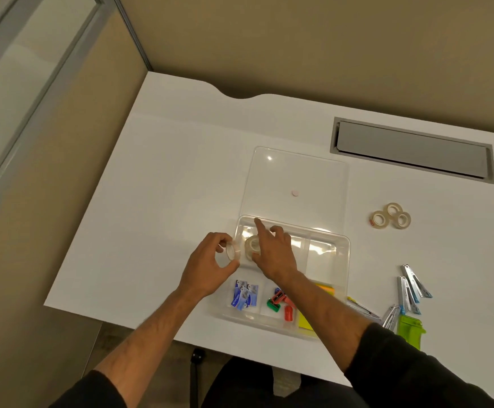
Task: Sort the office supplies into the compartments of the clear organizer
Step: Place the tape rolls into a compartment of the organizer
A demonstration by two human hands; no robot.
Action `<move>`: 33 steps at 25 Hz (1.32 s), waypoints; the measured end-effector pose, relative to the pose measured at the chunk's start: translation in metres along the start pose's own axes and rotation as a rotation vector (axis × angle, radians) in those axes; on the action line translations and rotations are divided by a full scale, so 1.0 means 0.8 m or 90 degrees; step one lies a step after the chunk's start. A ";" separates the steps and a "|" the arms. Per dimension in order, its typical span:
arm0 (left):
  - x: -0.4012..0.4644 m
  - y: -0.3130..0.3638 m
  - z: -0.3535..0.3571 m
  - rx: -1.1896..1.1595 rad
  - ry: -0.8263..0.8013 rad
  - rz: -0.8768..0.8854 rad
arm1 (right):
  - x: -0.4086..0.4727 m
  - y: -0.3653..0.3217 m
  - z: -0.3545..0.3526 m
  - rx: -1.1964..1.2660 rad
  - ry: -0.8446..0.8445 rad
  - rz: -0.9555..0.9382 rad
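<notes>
The clear organizer [343, 260] lies on the white desk with its lid [298, 172] open behind it. My left hand [207, 266] holds a clear tape roll [232, 251] just outside the organizer's left wall. My right hand [272, 251] is over the back left compartment, its fingers on another tape roll [251, 245] there, index finger pointing away. The front compartments hold blue staple boxes [244, 294], several small sharpeners [281, 303] and yellow sticky notes [304, 320]. Three tape rolls [390, 216] lie to the right on the desk.
Several silver staple removers [410, 287] and a green stapler [410, 331] lie right of the organizer. A grey cable tray [413, 151] is set into the desk at the back right. Partition walls stand behind and to the left.
</notes>
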State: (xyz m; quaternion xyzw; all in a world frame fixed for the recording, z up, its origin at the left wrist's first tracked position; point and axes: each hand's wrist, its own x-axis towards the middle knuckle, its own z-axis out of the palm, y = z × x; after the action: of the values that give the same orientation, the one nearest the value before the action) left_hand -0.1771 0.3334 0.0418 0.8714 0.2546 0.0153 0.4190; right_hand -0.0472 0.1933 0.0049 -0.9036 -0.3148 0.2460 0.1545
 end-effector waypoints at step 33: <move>0.053 0.091 0.085 0.345 -0.143 0.098 | -0.142 0.147 -0.090 0.084 0.096 0.078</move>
State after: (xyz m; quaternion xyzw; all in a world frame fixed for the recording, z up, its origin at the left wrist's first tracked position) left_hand -0.0921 0.2658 0.0434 0.9645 0.1343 -0.1178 0.1947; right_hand -0.0276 0.0221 0.0537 -0.9248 -0.2299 0.2066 0.2220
